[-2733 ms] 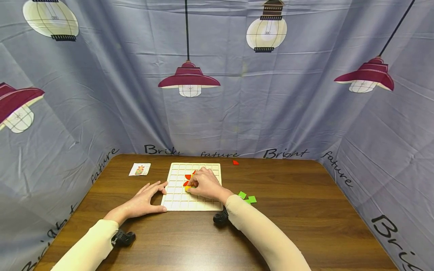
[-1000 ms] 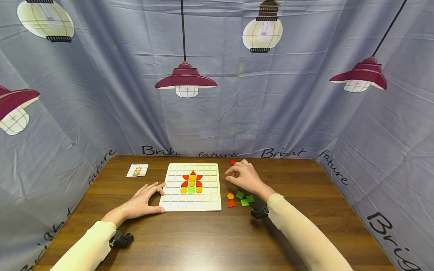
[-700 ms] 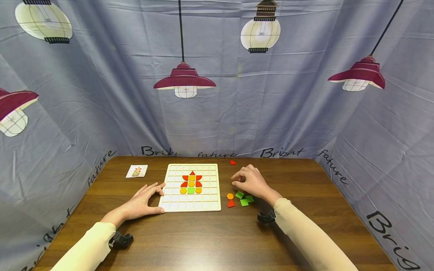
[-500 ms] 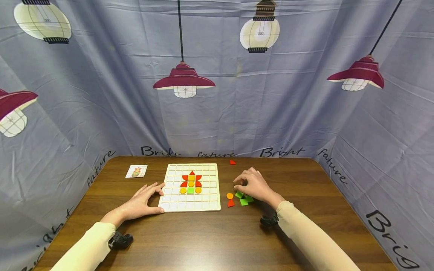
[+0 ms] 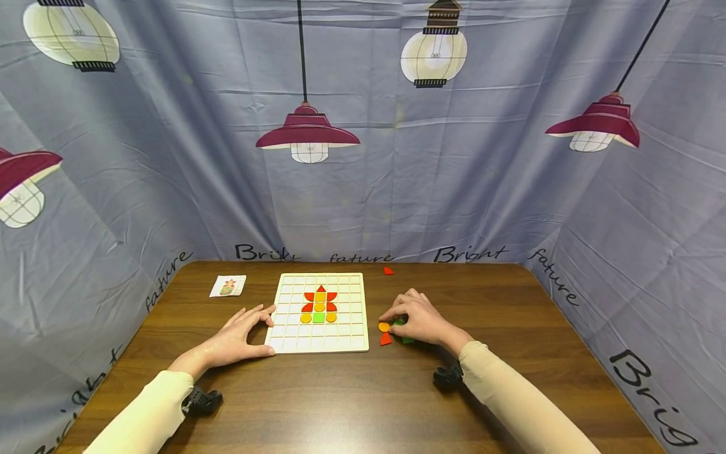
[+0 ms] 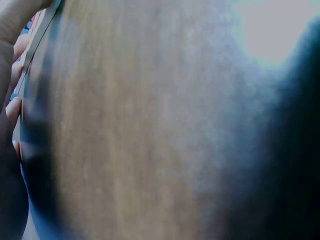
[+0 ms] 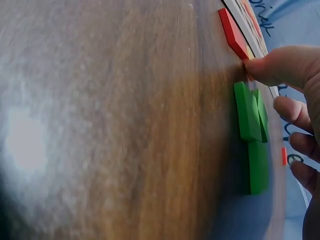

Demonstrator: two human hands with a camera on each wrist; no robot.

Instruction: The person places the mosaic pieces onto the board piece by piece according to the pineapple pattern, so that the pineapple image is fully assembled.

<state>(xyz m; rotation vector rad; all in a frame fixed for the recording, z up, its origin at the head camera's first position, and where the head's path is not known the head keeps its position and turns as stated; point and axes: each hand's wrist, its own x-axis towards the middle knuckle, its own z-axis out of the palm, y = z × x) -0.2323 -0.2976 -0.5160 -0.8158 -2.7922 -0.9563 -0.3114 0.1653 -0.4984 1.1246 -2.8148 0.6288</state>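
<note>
A cream grid board [image 5: 348, 340] bears a figure of red, yellow-orange and green flat tiles, among them a green square [image 5: 319, 318]. My left hand [image 5: 235, 337] rests along the board's left side, thumb at the near corner and fingers further up the edge. To the right of the board, my right hand [image 5: 418, 320] has thumb and index finger at opposite sides of an orange disc [image 5: 384, 327], which lies on the table. Touching distance below it is a red tile [image 5: 386, 339]. Several green squares [image 7: 247, 112] lie beside the thumb, partly covered by the hand in the head view.
A small picture card [image 5: 228, 286] with a similar coloured figure lies at the back left of the wooden table [image 5: 317, 403]. Another red tile [image 5: 388, 270] sits near the far edge. A grey printed curtain [image 5: 363, 208] encloses the table's far side and flanks.
My right hand has left the board, moved right above the loose tiles, then lowered to the orange disc. A figure formerly covered by it now shows. My left hand stays at the board.
</note>
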